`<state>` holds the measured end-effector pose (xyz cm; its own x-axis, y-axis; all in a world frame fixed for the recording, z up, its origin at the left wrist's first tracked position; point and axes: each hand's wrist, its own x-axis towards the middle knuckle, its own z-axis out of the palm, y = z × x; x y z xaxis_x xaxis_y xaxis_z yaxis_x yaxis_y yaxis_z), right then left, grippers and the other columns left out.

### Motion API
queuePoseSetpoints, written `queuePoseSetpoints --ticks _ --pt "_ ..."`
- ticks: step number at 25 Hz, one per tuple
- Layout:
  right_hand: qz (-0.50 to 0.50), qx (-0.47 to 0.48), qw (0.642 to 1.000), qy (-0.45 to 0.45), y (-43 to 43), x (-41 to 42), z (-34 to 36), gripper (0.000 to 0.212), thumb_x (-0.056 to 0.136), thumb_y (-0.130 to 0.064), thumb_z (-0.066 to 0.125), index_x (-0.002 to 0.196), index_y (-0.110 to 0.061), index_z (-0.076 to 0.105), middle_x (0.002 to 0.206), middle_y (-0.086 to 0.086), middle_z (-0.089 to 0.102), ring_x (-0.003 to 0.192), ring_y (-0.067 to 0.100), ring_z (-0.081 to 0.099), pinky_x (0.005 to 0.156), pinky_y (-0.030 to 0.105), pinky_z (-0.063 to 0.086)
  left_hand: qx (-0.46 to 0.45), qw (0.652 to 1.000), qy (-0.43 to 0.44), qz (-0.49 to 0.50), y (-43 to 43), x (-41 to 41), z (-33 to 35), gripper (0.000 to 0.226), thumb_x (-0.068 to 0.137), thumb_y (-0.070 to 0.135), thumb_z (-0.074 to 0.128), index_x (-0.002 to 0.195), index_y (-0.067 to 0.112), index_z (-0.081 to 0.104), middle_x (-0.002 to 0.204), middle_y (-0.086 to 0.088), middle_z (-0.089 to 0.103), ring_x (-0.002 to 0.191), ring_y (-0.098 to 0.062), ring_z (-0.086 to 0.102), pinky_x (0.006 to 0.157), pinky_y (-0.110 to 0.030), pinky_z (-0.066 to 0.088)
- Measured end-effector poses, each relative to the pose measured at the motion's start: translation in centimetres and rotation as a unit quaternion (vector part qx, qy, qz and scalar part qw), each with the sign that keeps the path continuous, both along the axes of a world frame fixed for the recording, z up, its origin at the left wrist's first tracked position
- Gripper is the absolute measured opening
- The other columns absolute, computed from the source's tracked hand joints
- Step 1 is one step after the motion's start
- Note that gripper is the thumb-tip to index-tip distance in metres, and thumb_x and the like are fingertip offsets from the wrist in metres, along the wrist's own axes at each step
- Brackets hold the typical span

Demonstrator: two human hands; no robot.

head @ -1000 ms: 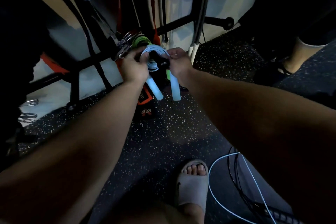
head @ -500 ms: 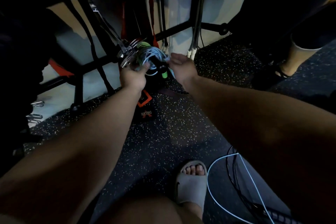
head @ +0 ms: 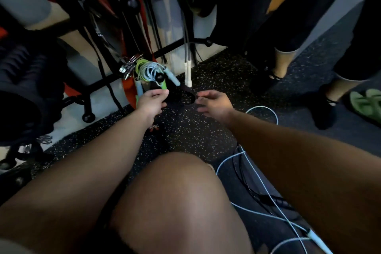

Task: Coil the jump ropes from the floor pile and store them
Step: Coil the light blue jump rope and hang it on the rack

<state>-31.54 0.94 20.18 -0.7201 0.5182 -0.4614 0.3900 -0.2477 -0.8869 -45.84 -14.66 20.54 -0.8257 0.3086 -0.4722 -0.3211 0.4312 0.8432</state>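
Note:
A coiled pale-blue jump rope (head: pixel 150 71) with light blue handles hangs on a black rack peg (head: pixel 159 77), beside a coiled green rope (head: pixel 140 63). My left hand (head: pixel 152 102) is just below the hanging coil, fingers apart and holding nothing. My right hand (head: pixel 214 102) is open to the right of it, palm turned inward, also empty. Loose pale-blue rope (head: pixel 243 155) and dark rope (head: pixel 247 189) lie tangled on the floor at lower right, with a handle (head: pixel 317 239) near the bottom edge.
A black metal rack (head: pixel 103 84) with straps, carabiners (head: pixel 128 65) and a hanging white-handled rope (head: pixel 188 74) stands against the wall. Another person's legs (head: pixel 282 62) stand at the right, beside green slippers (head: pixel 367 103). My knee (head: pixel 177 202) fills the lower middle. The floor is speckled black rubber.
Both hands have let go of the coiled blue rope, which now hangs on the peg, and pulled back and down, opening. The camera has tilted, and my knee is now in view.

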Motion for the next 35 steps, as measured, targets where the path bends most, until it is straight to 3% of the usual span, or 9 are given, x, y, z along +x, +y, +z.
queuePoseSetpoints --ticks 4,8,14,18,21,23,27,30,35 --pt "-0.037 0.041 0.998 0.019 0.9 6.1 2.1 0.012 0.093 -0.007 0.062 0.091 -0.019 0.063 0.085 0.004 0.069 0.055 0.015 0.059 0.05 0.021 0.045 -0.003 0.993 0.018 -0.119 1.0 4.6 3.2 0.016 0.092 0.039 0.07 0.104 0.029 0.067 0.111 0.005 0.072 0.086 -0.012 0.068 0.078 -0.029 0.052" --pt "-0.065 0.077 0.995 0.025 1.4 12.5 4.4 0.012 0.093 -0.009 0.063 0.089 -0.02 0.064 0.084 0.006 0.069 0.054 0.015 0.059 0.051 0.021 0.045 -0.021 0.971 0.056 -0.231 2.4 8.4 7.2 0.017 0.095 0.039 0.066 0.109 0.028 0.065 0.11 0.004 0.071 0.079 -0.009 0.064 0.075 -0.026 0.051" --pt "-0.11 0.147 0.983 -0.023 1.9 23.1 5.4 0.004 0.085 -0.02 0.071 0.088 -0.021 0.069 0.075 0.001 0.067 0.058 0.016 0.06 0.054 0.028 0.053 -0.064 0.901 0.139 -0.405 6.6 11.8 15.3 0.022 0.095 0.041 0.065 0.11 0.025 0.067 0.109 0.003 0.071 0.089 -0.015 0.067 0.087 -0.035 0.051" --pt "-0.141 0.169 0.974 -0.059 2.4 29.1 4.8 0.005 0.09 -0.014 0.068 0.093 -0.018 0.067 0.08 0.006 0.068 0.056 0.008 0.059 0.045 0.016 0.044 -0.064 0.866 0.166 -0.468 10.7 18.2 17.1 0.022 0.096 0.041 0.064 0.11 0.025 0.066 0.107 0.004 0.07 0.088 -0.013 0.066 0.083 -0.032 0.05" --pt "-0.156 0.154 0.973 -0.078 2.2 32.2 3.1 0.006 0.092 -0.013 0.066 0.098 -0.015 0.065 0.088 0.012 0.068 0.066 0.019 0.06 0.044 0.013 0.044 -0.064 0.863 0.129 -0.483 12.0 23.7 13.4 0.013 0.095 0.039 0.065 0.096 0.026 0.063 0.102 0.004 0.07 0.08 -0.01 0.063 0.072 -0.027 0.047" --pt "-0.158 0.144 0.973 -0.09 1.8 33.8 1.6 0.01 0.093 -0.01 0.064 0.103 -0.01 0.065 0.092 0.013 0.068 0.071 0.023 0.061 0.046 0.013 0.046 -0.066 0.863 0.093 -0.491 11.9 26.8 9.8 0.014 0.095 0.038 0.066 0.098 0.025 0.063 0.101 0.003 0.07 0.077 -0.009 0.062 0.068 -0.026 0.044" --pt "-0.166 0.129 0.97 -0.124 1.3 37.4 -2.8 0.016 0.093 -0.008 0.065 0.108 -0.004 0.067 0.084 0.011 0.068 0.057 0.01 0.061 0.051 0.015 0.048 -0.091 0.855 0.028 -0.509 11.6 31.6 2.2 0.019 0.095 0.037 0.067 0.105 0.022 0.063 0.103 0.0 0.068 0.074 -0.009 0.06 0.062 -0.024 0.041" --pt "-0.191 0.118 0.958 -0.178 1.2 40.3 -6.3 0.011 0.089 -0.015 0.069 0.1 -0.015 0.071 0.086 0.008 0.072 0.071 0.016 0.065 0.074 0.032 0.056 -0.125 0.836 0.013 -0.534 11.5 33.7 -2.7 0.022 0.091 0.038 0.072 0.104 0.02 0.068 0.099 0.001 0.068 0.072 -0.01 0.061 0.054 -0.016 0.043" --pt "-0.166 0.109 0.944 -0.263 1.8 43.6 -11.5 0.009 0.09 -0.016 0.067 0.097 -0.02 0.07 0.089 0.002 0.072 0.072 0.013 0.062 0.071 0.024 0.048 -0.175 0.801 0.023 -0.572 13.1 35.9 -9.5 0.018 0.083 0.039 0.079 0.087 0.025 0.069 0.086 0.004 0.07 0.077 -0.015 0.063 0.082 -0.028 0.053"
